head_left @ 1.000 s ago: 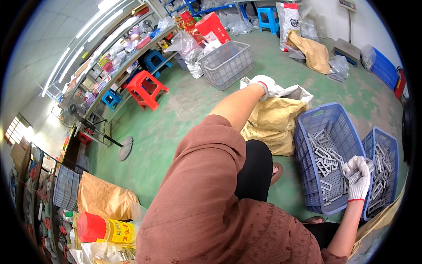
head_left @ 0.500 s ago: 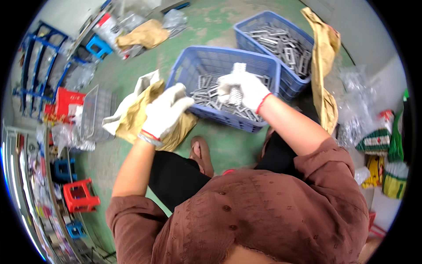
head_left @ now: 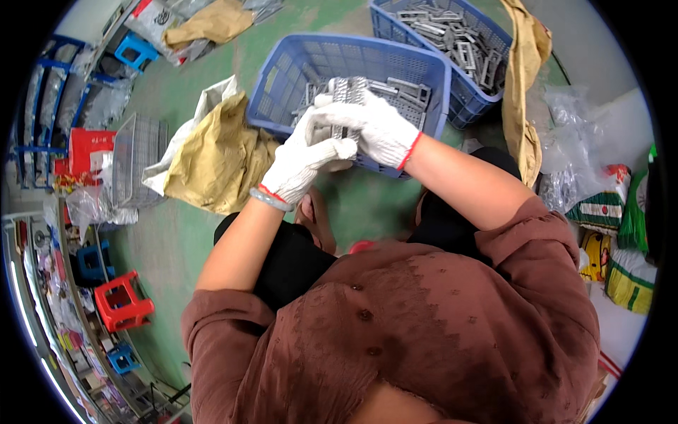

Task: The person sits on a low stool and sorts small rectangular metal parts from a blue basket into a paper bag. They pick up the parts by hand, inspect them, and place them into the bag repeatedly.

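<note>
My left hand (head_left: pixel 296 159) and my right hand (head_left: pixel 385 127) wear white knit gloves with red cuffs. They meet over the near side of a blue plastic basket (head_left: pixel 353 40). Between them is a bundle of ridged silver metal pieces (head_left: pixel 349 89), apparently several narrow parts lined up side by side. My right hand grips the bundle from the right. The left one closes round its near left side, thumb toward me, though the gloves hide part of the hold. Below, loose silver metal frame-shaped pieces (head_left: pixel 409 95) lie in the basket.
A second blue basket (head_left: pixel 462 113), filled with similar metal pieces, stands behind at the right. Brown sacks flank the baskets, one on the left (head_left: pixel 219 159) and one on the right (head_left: pixel 526 92). Farther left are a wire basket (head_left: pixel 138 166) and a red stool (head_left: pixel 123 302).
My left hand has moved right from the basket's left corner to close on the bundle. My right hand has shifted left with it. The view has tilted, raising the baskets in the picture.
</note>
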A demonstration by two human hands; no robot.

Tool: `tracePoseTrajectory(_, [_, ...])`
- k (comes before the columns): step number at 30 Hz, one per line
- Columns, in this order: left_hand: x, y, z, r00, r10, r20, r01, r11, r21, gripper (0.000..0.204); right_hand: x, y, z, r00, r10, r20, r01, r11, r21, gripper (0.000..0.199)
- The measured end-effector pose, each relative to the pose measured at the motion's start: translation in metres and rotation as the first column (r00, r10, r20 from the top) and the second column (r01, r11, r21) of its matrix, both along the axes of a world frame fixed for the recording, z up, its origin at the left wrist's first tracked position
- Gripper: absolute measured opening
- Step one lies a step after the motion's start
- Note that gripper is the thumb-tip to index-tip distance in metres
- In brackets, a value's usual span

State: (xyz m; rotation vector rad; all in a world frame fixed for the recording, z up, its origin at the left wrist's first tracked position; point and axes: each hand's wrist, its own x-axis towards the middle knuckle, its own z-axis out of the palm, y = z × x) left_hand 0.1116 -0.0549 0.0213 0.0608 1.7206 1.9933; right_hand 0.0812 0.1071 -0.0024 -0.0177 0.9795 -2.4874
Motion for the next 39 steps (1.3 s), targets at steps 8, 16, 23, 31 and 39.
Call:
tracePoseTrajectory(8, [-0.021, -0.026, -0.014, 1.0, -0.008, 0.024, 0.004, 0.989, 0.148, 0.065, -0.017, 0.01, -0.004, 0.992, 0.1, -0.075, -0.104, 0.994, -0.046, 0.024])
tracePoseTrajectory(16, [-0.025, -0.038, -0.024, 0.985, 0.053, 0.163, -0.118, 0.899, 0.423, 0.046, -0.022, 0.012, 0.004, 0.987, 0.112, -0.118, -0.116, 0.993, -0.025, 0.027])
tracePoseTrajectory(23, [-0.022, -0.046, -0.033, 0.976, 0.029, 0.215, -0.133, 0.86, 0.492, 0.046, -0.022, 0.019, 0.015, 0.964, 0.169, -0.205, -0.14, 0.979, 0.148, 0.036])
tracePoseTrajectory(31, [-0.02, -0.054, -0.031, 0.919, -0.086, 0.385, -0.164, 0.805, 0.571, 0.042, -0.04, 0.038, -0.002, 0.926, 0.078, -0.369, 0.015, 0.97, 0.243, 0.065])
tracePoseTrajectory(39, [-0.021, -0.048, -0.029, 0.854, -0.172, 0.491, -0.174, 0.795, 0.581, 0.048, -0.037, 0.041, -0.002, 0.94, 0.089, -0.328, -0.008, 0.97, 0.241, 0.06])
